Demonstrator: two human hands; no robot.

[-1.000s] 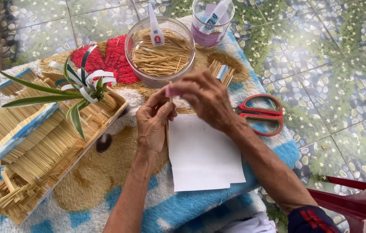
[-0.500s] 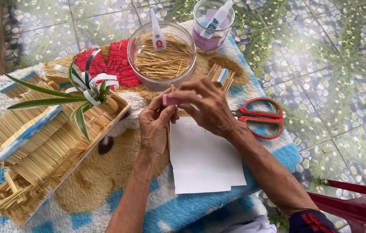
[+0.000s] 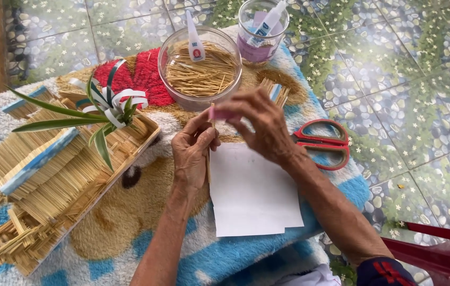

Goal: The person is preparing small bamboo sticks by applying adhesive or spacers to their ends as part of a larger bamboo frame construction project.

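Note:
My left hand (image 3: 193, 153) pinches a thin wooden stick (image 3: 210, 159) upright above the white paper sheet (image 3: 251, 196). My right hand (image 3: 259, 124) holds a small pink piece (image 3: 219, 113) at the top end of that stick. Both hands meet over the paper's upper left corner, just in front of the clear bowl (image 3: 199, 69) full of thin sticks. A small glue bottle (image 3: 195, 39) leans inside that bowl.
Red-handled scissors (image 3: 324, 143) lie right of the paper. A clear cup (image 3: 262, 29) holding another glue bottle stands at the back. A model house of sticks (image 3: 50, 175) with a green leafy decoration (image 3: 98, 114) fills the left. A red chair (image 3: 437, 254) is at lower right.
Both hands have stayed together over the paper's top edge, working the pink piece against the stick. The camera view shifted slightly.

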